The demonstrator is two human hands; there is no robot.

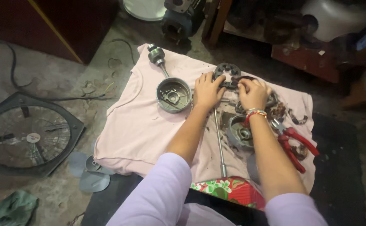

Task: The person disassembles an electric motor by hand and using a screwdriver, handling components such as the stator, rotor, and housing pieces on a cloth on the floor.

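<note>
Both hands work on a round grey slotted metal ring, a motor stator core [228, 73], lying on a pale pink cloth [137, 125] on the floor. My left hand [208, 90] grips the ring's near left edge. My right hand [254, 93], with a beaded bracelet at the wrist, pinches dark wire at the ring's right side. A grey round motor end cover [173, 95] lies just left of my left hand. A second grey cover [239, 132] sits under my right forearm. A rotor on a shaft [158, 56] lies at the cloth's far left.
Red-handled pliers [295, 144] lie right of my right arm. A long thin metal rod [219, 142] lies between my arms. Scraps of dark wire [281, 109] litter the cloth's right side. A black square fan frame [24, 134] and grey fan blades [87, 171] rest on the concrete floor at left.
</note>
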